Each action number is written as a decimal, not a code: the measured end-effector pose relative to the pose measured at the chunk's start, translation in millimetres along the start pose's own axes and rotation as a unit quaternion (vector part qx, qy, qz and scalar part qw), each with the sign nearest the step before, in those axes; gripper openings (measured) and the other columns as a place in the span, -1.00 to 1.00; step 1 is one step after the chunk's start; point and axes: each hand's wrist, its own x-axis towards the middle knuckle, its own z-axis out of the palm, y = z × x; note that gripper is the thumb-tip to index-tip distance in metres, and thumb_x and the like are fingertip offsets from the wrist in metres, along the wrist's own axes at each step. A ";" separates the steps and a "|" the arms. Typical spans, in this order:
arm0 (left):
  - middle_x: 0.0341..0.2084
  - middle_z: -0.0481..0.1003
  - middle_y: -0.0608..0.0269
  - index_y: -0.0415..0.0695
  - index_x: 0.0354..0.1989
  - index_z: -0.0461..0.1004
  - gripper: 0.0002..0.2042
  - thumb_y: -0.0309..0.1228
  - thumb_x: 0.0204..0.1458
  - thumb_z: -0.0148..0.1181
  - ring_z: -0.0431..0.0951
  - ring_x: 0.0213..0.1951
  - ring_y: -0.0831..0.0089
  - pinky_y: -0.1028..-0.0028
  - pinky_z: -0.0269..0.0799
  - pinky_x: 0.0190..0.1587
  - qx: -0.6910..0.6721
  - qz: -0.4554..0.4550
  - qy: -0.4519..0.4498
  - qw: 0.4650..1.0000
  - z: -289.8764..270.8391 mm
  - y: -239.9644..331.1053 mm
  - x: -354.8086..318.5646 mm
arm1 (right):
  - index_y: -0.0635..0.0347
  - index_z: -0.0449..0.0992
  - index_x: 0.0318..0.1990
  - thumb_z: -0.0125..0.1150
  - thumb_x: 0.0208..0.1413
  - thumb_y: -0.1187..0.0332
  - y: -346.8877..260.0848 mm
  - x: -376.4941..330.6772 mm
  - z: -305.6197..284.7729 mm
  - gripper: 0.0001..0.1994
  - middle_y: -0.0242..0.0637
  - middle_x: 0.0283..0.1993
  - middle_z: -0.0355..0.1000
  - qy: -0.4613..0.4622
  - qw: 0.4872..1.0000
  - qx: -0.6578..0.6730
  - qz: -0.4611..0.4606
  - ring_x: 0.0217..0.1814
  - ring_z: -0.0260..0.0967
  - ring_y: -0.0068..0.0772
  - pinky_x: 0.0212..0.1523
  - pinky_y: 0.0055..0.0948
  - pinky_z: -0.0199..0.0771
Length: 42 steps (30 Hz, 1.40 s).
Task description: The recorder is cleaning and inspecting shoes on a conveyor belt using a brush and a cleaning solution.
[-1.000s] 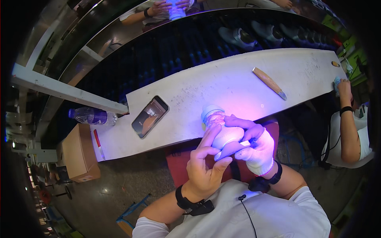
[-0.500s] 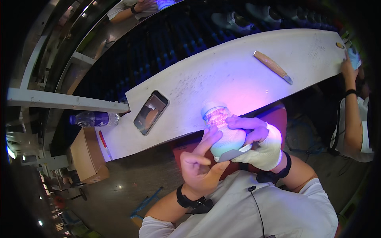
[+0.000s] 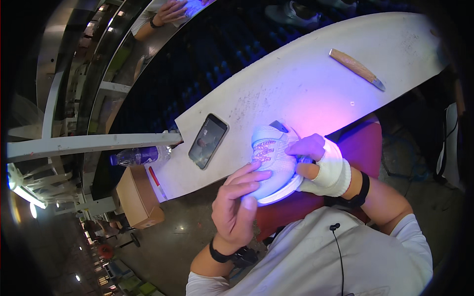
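A light-coloured sneaker (image 3: 276, 172) with patterned laces is held up at the bench's near edge, bathed in violet-blue light. Its toe points toward me, and a bright strip of sole shows along the lower right. My left hand (image 3: 234, 200), bare, has its fingers on the left side of the toe and its thumb low by the toe end. On the opposite side, my right hand (image 3: 318, 165) wears a white knit glove with bare fingertips and grips the sneaker's side. Part of the right fingers' hold is hidden behind the shoe.
On the white bench (image 3: 291, 74) lie a phone (image 3: 208, 141), a wooden-handled knife (image 3: 356, 69) and a red-handled tool (image 3: 157, 182). A plastic bottle (image 3: 143, 156) and a cardboard box (image 3: 138, 197) are at the left. Beyond runs a dark roller conveyor (image 3: 197, 64) with shoes (image 3: 294, 14).
The sneaker has been turned so its side and sole edge show more. My left fingers have shifted along the toe's left side. The view has swung, and the co-worker at right is mostly out of sight.
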 end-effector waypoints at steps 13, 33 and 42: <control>0.00 0.70 -0.07 -0.20 0.03 0.57 -0.46 -0.48 -0.17 0.69 0.56 0.30 -0.10 0.09 0.50 0.32 0.153 0.046 -0.114 0.981 -43.2 -30.8 -8.4 | 0.17 0.43 -0.36 0.66 -0.20 -0.03 22.2 12.6 27.9 -0.45 0.03 0.22 0.47 -0.040 0.997 0.059 0.002 0.25 0.44 0.27 0.32 0.17 0.45; -0.01 0.66 -0.11 -0.17 0.43 0.34 -0.11 -0.07 -0.08 0.60 0.74 -0.05 0.03 0.21 0.66 -0.07 0.404 -0.143 -0.108 0.897 -33.9 -21.0 -4.3 | 0.03 0.36 -0.13 0.59 -0.06 0.17 11.7 -14.8 67.0 -0.51 -0.06 0.27 0.46 0.005 0.998 -0.032 -0.057 0.19 0.49 0.07 0.20 0.10 0.55; 0.30 0.48 -0.16 -0.21 0.34 0.45 -0.38 -0.60 0.03 0.42 0.54 0.30 -0.10 0.13 0.53 0.32 0.271 0.115 -0.151 0.944 3.1 -38.2 -2.2 | 0.03 0.49 0.18 0.81 -0.30 0.04 -30.9 13.2 -28.8 -0.17 -0.07 0.19 0.57 0.025 0.996 0.065 0.055 0.35 0.49 0.18 0.45 0.12 0.39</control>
